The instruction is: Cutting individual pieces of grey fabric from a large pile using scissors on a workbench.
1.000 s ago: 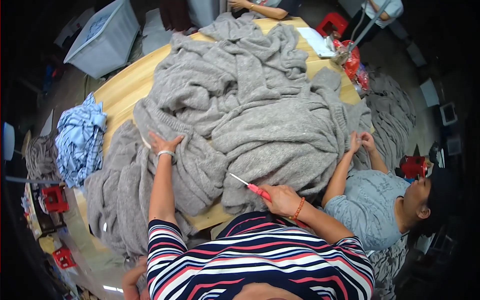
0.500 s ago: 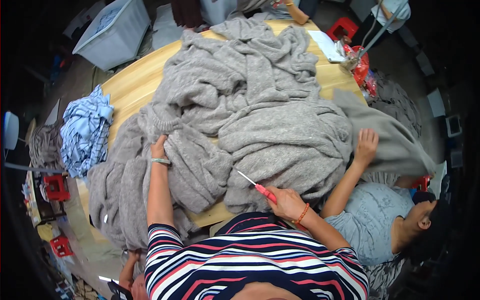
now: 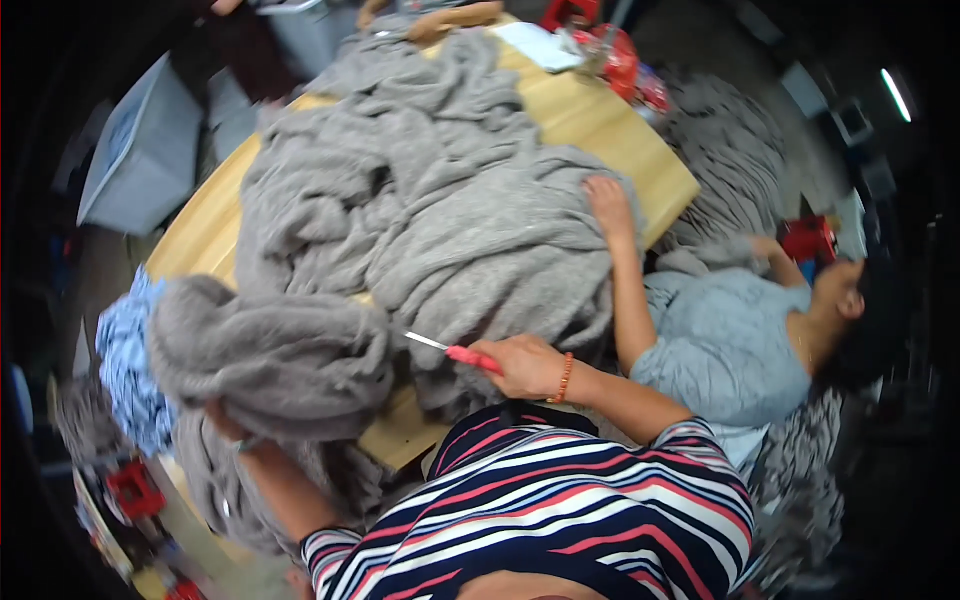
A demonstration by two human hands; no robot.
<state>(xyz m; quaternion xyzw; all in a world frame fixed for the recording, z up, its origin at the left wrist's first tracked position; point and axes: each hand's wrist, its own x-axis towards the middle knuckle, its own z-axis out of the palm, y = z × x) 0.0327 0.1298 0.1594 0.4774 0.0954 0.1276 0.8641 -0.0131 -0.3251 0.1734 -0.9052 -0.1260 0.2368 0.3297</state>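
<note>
A big heap of grey knitted fabric (image 3: 450,210) covers a round wooden table (image 3: 590,120). My left hand (image 3: 228,425) is under a bunched lump of grey knit (image 3: 270,355) at the table's near left edge, gripping it; the fingers are mostly hidden by the cloth. My right hand (image 3: 530,365) holds a red-handled cutter (image 3: 450,352), its thin blade pointing left toward the lump. An orange bead bracelet sits on that wrist.
Another person in a grey-blue top (image 3: 730,340) sits at the right with a hand (image 3: 608,205) pressed on the fabric. A third person's arm (image 3: 445,18) rests at the far edge. Blue cloth (image 3: 125,360) hangs at left; a grey bin (image 3: 135,160) stands behind it.
My left hand has gathered and pulled a lump of grey knit toward the near left edge. The view has swung left. The neighbour's hand has shifted up onto the heap.
</note>
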